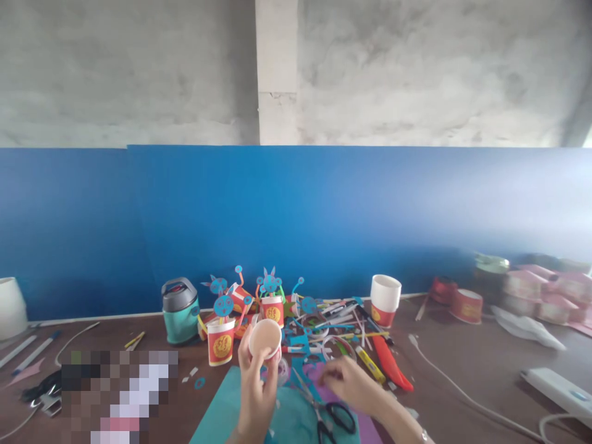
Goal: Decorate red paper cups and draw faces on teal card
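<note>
In the head view my left hand [258, 388] is closed around a paper cup [265, 339], its open mouth tilted toward me. My right hand [345, 381] hovers over purple paper [319, 377], fingers curled; whether they pinch anything is too small to tell. Between the hands, black-handled scissors [319, 407] lie on teal paper [215, 410]. Behind the held cup stands a red-and-white cup [271, 310] topped with a blue paper face [269, 283]. Another decorated cup [221, 343] stands to its left.
A teal lidded container [179, 316] stands at left, stacked cups [385, 299] at right. Pens and paper strips crowd the middle, beside a yellow tube [370, 365] and a red object [391, 364]. A white cable [462, 388] crosses the right side.
</note>
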The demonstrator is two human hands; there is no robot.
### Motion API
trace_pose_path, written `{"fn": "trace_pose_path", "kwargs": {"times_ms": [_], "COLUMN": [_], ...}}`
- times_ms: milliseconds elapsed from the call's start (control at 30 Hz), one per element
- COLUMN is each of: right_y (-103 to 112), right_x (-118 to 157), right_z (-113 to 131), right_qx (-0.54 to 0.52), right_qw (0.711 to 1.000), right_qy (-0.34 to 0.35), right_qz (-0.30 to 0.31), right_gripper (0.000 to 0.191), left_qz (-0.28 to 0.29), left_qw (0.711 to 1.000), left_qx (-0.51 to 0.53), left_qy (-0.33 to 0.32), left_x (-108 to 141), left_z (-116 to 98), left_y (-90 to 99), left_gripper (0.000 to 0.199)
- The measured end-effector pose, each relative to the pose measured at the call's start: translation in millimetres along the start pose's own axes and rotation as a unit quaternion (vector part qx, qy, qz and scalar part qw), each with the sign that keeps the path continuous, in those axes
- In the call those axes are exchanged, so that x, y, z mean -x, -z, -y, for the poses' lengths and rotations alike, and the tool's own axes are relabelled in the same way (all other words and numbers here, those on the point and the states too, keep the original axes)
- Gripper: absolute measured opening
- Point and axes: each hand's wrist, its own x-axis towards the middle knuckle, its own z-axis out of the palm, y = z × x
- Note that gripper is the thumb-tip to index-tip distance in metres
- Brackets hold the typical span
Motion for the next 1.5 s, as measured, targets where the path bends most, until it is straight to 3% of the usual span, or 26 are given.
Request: {"fn": "trace_pose_path", "kwargs": {"times_ms": [67, 133, 200, 300, 400, 533, 800, 1100, 1200, 1267, 1300, 1367, 1433, 1500], "right_y": [-0.2, 0.0, -0.5, -2.7, -3.8, 0.2, 15.1, 22.6, 16.3, 12.2, 11.2, 11.9, 16.2, 22.2], "right_x": [-8.2, -16.1, -24.7, -41.7, -61.0, -77.0, -77.8, -54.8, -42.7, -35.7, -32.7, -26.7, -20.1, -13.1], "right_z": [-9.0, -11.7, -7.3, 4.1, 9.0, 6.3, 7.6, 21.5, 34.1, 45.9, 52.5, 65.9, 77.9, 86.8], "right_qx": [0.094, 0.176, 0.262, 0.383, 0.420, 0.457, 0.473, 0.393, 0.253, 0.126, 0.066, -0.048, -0.112, -0.130], "right_qw": [0.989, 0.972, 0.956, 0.921, 0.907, 0.889, 0.877, 0.913, 0.944, 0.963, 0.975, 0.995, 0.992, 0.981], "right_qy": [0.038, 0.075, 0.077, 0.047, 0.033, 0.035, 0.065, 0.069, 0.126, 0.136, 0.115, 0.050, -0.016, -0.053], "right_qz": [-0.106, -0.134, -0.109, -0.052, -0.015, 0.020, 0.060, -0.083, -0.170, -0.196, -0.179, -0.073, 0.051, 0.132], "right_gripper": [0.030, 0.033, 0.036, 0.036, 0.029, 0.030, 0.023, 0.018, 0.013, 0.010, 0.009, 0.007, 0.016, 0.025], "left_qz": [0.000, 0.007, 0.012, 0.002, 0.009, 0.021, 0.021, -0.017, -0.015, -0.012, -0.009, 0.001, 0.010, 0.012], "left_qw": [1.000, 1.000, 0.999, 0.995, 0.978, 0.941, 0.927, 0.925, 0.921, 0.919, 0.918, 0.916, 0.913, 0.910], "left_qx": [0.003, 0.013, 0.034, 0.089, 0.174, 0.271, 0.302, 0.295, 0.303, 0.304, 0.305, 0.310, 0.316, 0.320], "left_qy": [0.006, 0.009, 0.014, 0.045, 0.117, 0.203, 0.223, 0.238, 0.246, 0.251, 0.253, 0.255, 0.257, 0.264], "left_x": [-0.7, -1.5, -1.6, -0.4, 0.9, 0.6, 0.7, 2.6, 0.3, -1.3, -2.0, -2.7, -2.4, -1.5], "left_z": [-3.6, -7.1, -9.4, -8.7, -4.6, -2.1, -1.3, 6.7, 6.4, 4.4, 3.2, 1.5, 1.8, 4.0], "left_y": [-0.1, 0.0, -0.1, -1.3, -2.7, -3.1, -3.7, -2.9, -3.0, -2.3, -1.8, -0.9, -0.6, -1.1], "left_gripper": [0.009, 0.009, 0.011, 0.033, 0.049, 0.057, 0.055, 0.059, 0.061, 0.062, 0.063, 0.063, 0.063, 0.063]}}
